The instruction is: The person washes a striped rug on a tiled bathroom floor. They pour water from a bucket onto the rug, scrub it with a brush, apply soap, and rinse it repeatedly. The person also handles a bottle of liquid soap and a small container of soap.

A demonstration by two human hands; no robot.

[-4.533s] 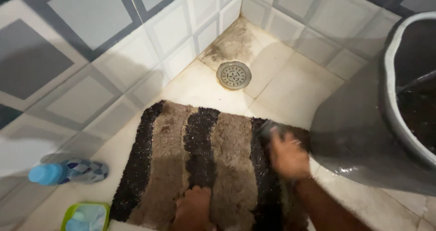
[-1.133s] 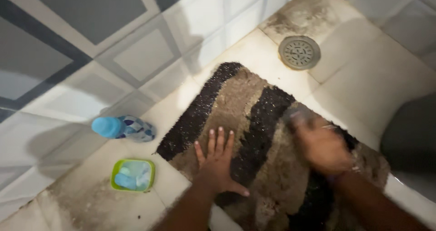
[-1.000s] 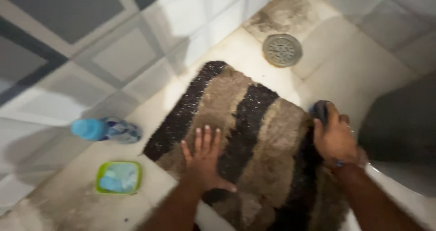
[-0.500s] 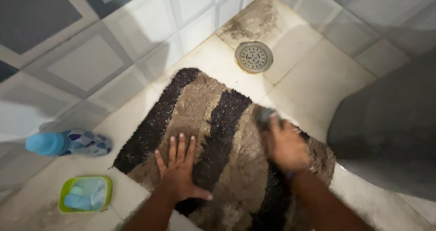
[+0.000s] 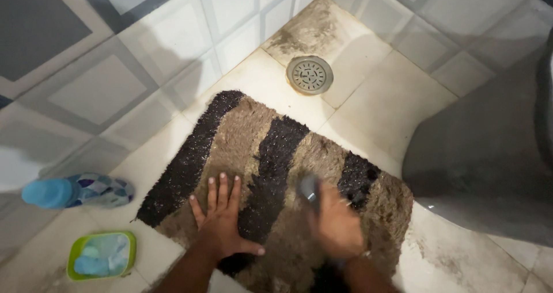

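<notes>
A shaggy bath mat with dark and tan stripes lies wet on the tiled floor. My left hand presses flat on its near left part, fingers spread. My right hand, blurred by motion, is closed around a dark scrubbing brush held against the middle of the mat. The brush's bristles are hidden by the hand and the pile.
A round metal floor drain sits in the grimy corner beyond the mat. A blue-capped patterned bottle lies at the left wall. Beside it stands a green soap dish. A large grey tub fills the right side.
My right hand with the brush has swept from the mat's right stripe toward its middle and nearer to me. My left hand stays pressed on the mat.
</notes>
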